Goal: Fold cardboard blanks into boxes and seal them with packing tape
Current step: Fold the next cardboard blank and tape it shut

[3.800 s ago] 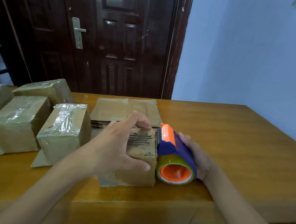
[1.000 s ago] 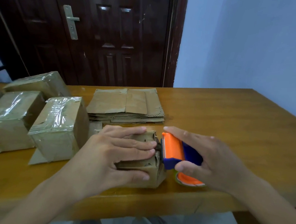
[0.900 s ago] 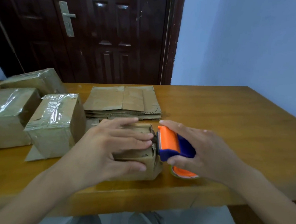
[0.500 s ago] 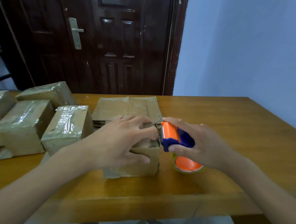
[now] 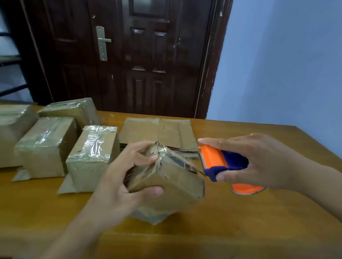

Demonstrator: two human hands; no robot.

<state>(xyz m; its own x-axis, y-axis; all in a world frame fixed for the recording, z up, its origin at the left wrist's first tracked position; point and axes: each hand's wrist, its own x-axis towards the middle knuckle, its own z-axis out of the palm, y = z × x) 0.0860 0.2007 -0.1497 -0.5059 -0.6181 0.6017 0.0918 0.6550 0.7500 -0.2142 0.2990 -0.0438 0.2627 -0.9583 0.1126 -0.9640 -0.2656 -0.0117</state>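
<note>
Dark panelled door and blue wall stand behind the wooden table (image 5: pixel 260 226). Your left hand (image 5: pixel 119 186) grips the small brown cardboard box (image 5: pixel 172 182), tilted, just beside the taped boxes (image 5: pixel 91 154). Your right hand (image 5: pixel 265 162) grips the orange-and-blue tape dispenser (image 5: pixel 220 163) at the box's right edge. Judged light and thin-walled: hold by the corners, press gently, or the flaps may buckle.

Box (image 5: pixel 168 181) now tilted, tape dispenser (image 5: pixel 222 163) apart
</note>
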